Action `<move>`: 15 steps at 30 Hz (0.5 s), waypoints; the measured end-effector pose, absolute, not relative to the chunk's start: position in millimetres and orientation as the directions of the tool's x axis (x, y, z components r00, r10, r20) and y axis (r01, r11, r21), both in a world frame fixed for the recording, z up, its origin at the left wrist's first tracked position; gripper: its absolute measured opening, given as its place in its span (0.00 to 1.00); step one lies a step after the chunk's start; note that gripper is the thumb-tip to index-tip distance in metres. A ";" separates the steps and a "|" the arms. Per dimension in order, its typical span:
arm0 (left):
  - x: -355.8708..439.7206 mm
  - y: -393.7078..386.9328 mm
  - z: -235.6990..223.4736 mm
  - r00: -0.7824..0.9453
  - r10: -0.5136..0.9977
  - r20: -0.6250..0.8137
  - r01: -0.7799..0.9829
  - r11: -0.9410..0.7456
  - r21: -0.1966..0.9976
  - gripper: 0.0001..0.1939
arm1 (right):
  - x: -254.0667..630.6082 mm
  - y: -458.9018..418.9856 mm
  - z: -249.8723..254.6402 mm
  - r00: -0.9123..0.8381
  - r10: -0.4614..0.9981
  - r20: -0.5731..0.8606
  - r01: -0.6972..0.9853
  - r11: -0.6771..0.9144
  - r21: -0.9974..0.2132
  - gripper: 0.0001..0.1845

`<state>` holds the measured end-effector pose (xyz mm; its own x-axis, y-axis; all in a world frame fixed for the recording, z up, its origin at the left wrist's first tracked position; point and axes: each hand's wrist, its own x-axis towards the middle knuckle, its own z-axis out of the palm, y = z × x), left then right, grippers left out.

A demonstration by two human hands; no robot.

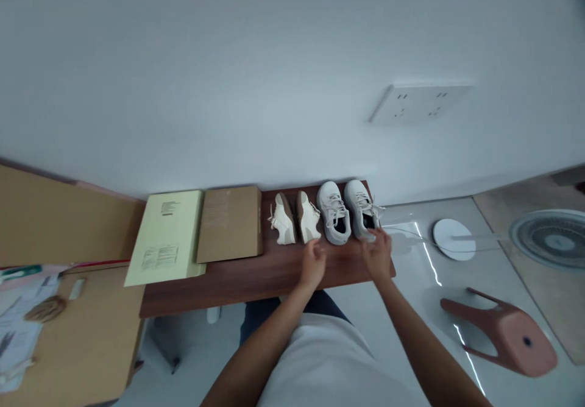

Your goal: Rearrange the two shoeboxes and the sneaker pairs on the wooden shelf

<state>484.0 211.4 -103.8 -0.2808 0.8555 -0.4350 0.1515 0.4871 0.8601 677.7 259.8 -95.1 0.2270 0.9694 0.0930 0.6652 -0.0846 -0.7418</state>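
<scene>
Two pairs of shoes stand in a row on a narrow dark wooden table, toes toward the wall. On the right are a grey-white sneaker [333, 209] and its mate, another grey-white sneaker [359, 203], both with laces. To their left, a cream shoe with a brown sole [284, 221] and a second cream shoe [309, 218] lie tipped on their sides. My left hand [314, 265] hovers just below the second cream shoe, fingers loosely bent and apart, holding nothing visible. Near the heel of the rightmost sneaker is my right hand [377, 254], its fingers apart; contact is unclear.
A brown cardboard box [231, 224] and a pale green box [169, 230] sit on the table's left part [183, 297]. Further left is a cardboard-coloured desk [86, 334] with papers. A pink stool [507, 337] and a fan [555, 239] stand right. A socket panel [420, 103] is on the wall.
</scene>
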 end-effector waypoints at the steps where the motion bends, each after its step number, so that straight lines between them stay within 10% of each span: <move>1: 502.4 222.3 -98.8 -0.216 0.910 -0.355 0.257 0.404 0.878 0.22 | 689.2 271.5 -96.0 0.260 0.959 0.111 0.716 -0.114 -0.689 0.27; 9: 554.5 298.4 -90.5 -0.214 0.902 -0.376 0.525 0.431 0.734 0.13 | 721.7 316.6 -117.0 0.405 0.912 -0.066 0.521 -0.290 -0.803 0.26; 15: 536.5 284.6 -106.7 -0.034 0.835 -0.549 -0.161 0.538 0.827 0.15 | 760.2 323.0 -124.5 0.537 0.808 -0.242 0.095 -0.343 -0.934 0.28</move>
